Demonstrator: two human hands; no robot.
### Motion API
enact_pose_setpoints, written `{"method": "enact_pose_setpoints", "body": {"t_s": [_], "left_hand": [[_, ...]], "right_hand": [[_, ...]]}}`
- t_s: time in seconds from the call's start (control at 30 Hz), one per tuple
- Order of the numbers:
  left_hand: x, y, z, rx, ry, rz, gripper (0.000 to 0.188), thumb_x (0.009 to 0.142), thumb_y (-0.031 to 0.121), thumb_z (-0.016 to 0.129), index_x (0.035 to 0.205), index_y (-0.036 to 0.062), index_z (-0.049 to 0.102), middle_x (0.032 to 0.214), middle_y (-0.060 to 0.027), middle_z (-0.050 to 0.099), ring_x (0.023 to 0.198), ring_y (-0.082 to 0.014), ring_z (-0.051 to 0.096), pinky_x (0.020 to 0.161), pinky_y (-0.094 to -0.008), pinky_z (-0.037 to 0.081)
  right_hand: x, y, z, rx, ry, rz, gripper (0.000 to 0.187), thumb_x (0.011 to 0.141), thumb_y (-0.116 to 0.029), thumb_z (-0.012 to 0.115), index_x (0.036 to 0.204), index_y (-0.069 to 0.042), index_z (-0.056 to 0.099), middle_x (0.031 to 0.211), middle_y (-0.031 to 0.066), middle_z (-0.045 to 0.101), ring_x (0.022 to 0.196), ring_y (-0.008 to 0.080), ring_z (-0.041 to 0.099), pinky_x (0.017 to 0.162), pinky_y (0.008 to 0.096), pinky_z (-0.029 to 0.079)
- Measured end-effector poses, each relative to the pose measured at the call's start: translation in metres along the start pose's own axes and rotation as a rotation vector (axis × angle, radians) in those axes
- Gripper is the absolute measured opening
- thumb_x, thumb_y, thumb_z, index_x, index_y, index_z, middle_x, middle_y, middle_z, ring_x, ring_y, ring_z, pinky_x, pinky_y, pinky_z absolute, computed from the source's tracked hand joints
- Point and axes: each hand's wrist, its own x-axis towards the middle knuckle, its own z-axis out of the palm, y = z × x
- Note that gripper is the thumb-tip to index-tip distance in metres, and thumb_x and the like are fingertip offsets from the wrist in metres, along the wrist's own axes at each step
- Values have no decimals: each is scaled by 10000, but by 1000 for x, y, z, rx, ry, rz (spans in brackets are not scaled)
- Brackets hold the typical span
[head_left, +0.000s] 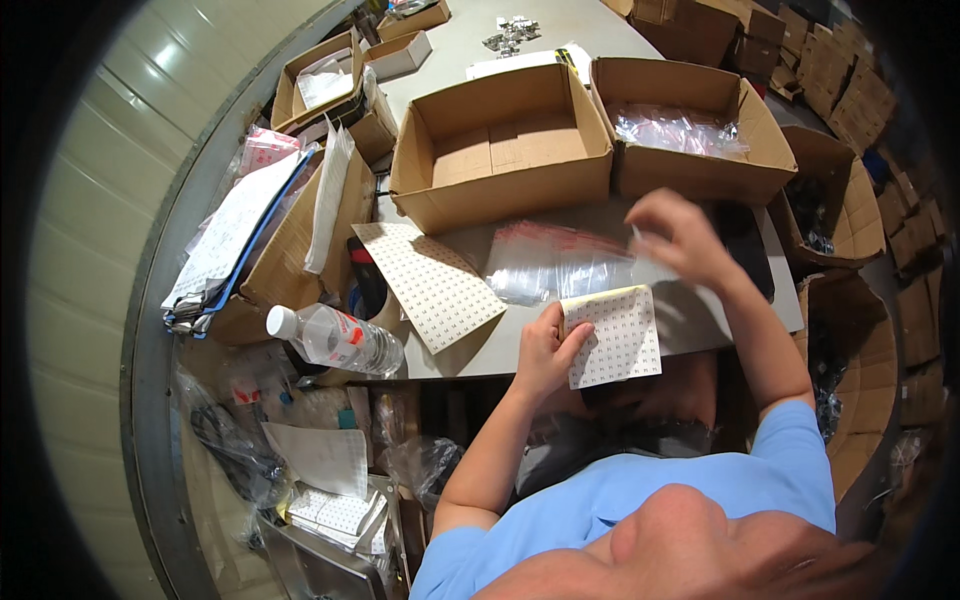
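The left hand's [548, 352] thumb presses on the face of a folded label sheet [620, 340], its other fingers mostly out of sight behind, so the sheet is pinched at its nine-o'clock edge, near the front of the table [455, 362]. The right hand [678, 237] hovers apart from it at one o'clock, fingers curled and blurred; whether the thumb and forefinger pinch anything, such as a label, one cannot tell. The step in hand looks like taking small labels off the sheet one by one; the next move seems to call for a steady left pinch and a light, precise right fingertip. The folded sheet's printed face points up toward the camera; its sides look nearly equal, the slightly longer axis running from just short of twelve to just short of six, the yellowish edge at the top. At eleven lie clear bags [555, 265] with red edges; between nine and ten, a larger label sheet [430, 285], its long axis slanting from about eleven to five. Farther out at nine, a bottle [345, 340] leans with its cap leftward.
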Motion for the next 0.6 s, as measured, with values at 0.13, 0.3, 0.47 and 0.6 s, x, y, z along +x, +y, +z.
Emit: {"method": "enact_pose_setpoints", "body": {"t_s": [0.13,0.3,0.47,0.6], "left_hand": [[-1,-14,4,-92,36,36,191,878,107,657,961,-51,588,803,-102,673,708,-106,608,616,-262,491],[1,-10,-1,-205,-39,-98,262,882,63,648,1104,-57,581,988,-103,669,885,-126,633,762,-265,526],[5,-5,-3,-61,17,-64,286,790,17,696,1053,-60,613,917,-103,692,817,-128,648,742,-280,533],[6,2,0,-182,72,-50,187,825,47,689,968,-60,636,866,-85,694,762,-93,624,697,-261,523]], "right_hand": [[-40,-3,34,544,-282,302,318,744,-22,754,1011,-27,583,888,45,607,877,118,573,749,267,477],[-53,16,47,764,-306,378,257,777,13,723,987,-33,584,835,8,596,777,73,549,702,234,453],[-55,21,55,765,-284,376,195,840,-41,677,1011,-43,585,762,-6,573,715,60,521,645,219,431],[-50,16,51,759,-279,347,198,833,-56,686,1000,-27,584,777,-16,565,716,46,516,651,213,431]]}}
